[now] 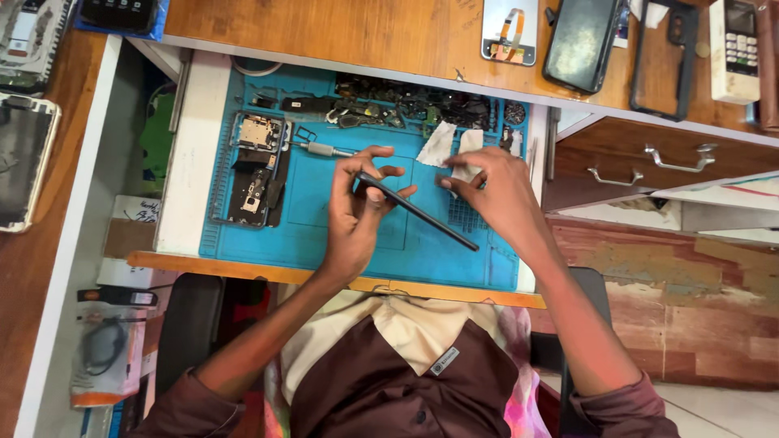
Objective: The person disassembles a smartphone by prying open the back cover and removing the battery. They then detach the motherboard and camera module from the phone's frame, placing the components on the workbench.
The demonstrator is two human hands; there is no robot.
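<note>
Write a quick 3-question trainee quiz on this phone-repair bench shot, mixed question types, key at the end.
1. True or false: the left hand holds the thin dark panel tilted on its edge above the blue work mat.
2. What do the fingers of the right hand pinch?
A. the screwdriver
B. a piece of white cloth
C. the remote control
3. Fill in: the opened phone frame lies on the mat to the ______ of the left hand.

Key
1. True.
2. B: the white cloth is at the right fingertips, against the panel's upper end.
3. Left; the screwdriver lies between it and the hands.
</note>
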